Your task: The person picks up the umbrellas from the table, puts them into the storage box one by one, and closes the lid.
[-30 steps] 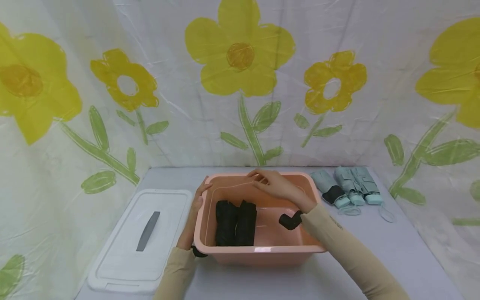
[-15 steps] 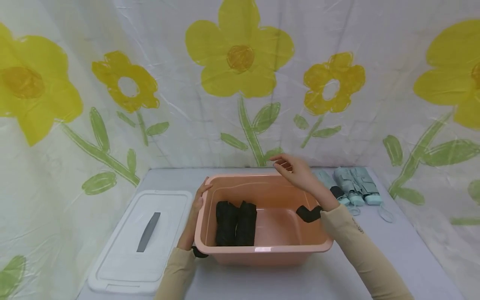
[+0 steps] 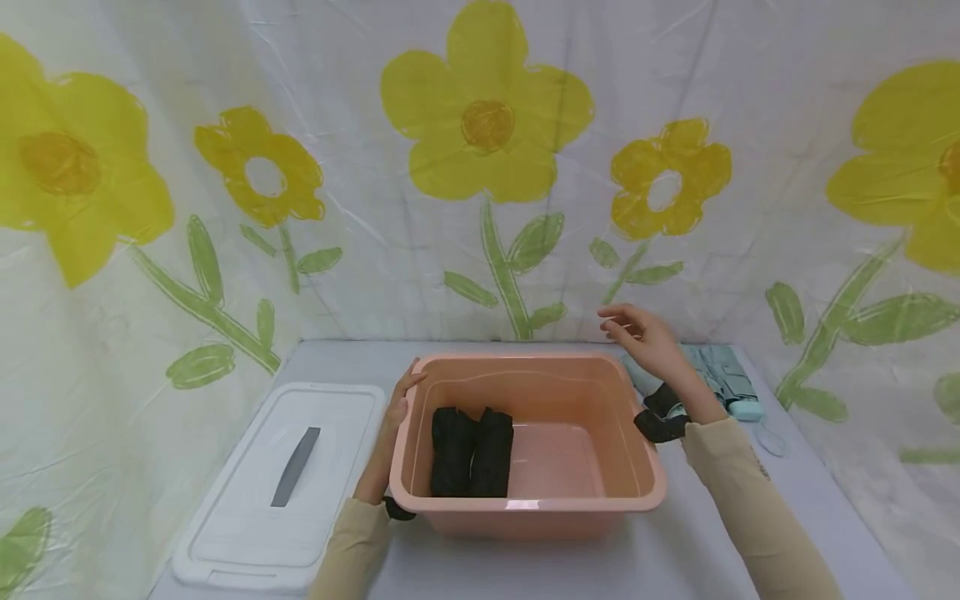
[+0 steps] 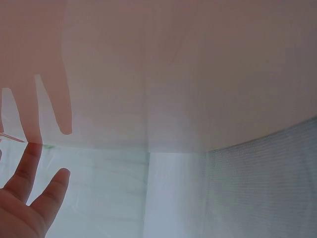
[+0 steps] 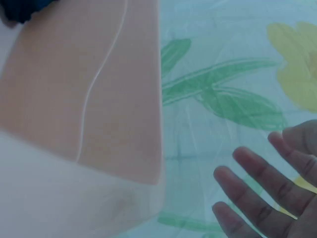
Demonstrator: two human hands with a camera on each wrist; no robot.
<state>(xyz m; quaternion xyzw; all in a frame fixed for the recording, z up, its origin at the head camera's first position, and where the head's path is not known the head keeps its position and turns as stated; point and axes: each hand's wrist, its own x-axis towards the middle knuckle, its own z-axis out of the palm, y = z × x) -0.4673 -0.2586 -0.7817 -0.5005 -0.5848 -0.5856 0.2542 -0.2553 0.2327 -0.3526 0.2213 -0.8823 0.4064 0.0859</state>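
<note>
Inside glossy pink tub (image 3: 585,505) — two black bundles (image 3: 491,454), side-by-side.

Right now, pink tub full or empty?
Partly full: two black bundles lie side by side in the pink tub, its base bare to their right.

Curtain (image 3: 367,283): whitish, creased, I see it across the upper frame
Flowers (image 3: 489,127): yellow, green-stemmed, one large at top centre
Tabletop (image 3: 525,571): pale grey-lilac, before me, lower frame

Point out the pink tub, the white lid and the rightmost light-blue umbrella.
Pink tub (image 3: 573,505): head view, front rim.
White lid (image 3: 313,482): head view, flat top.
Rightmost light-blue umbrella (image 3: 730,375): head view, folded fabric.
</note>
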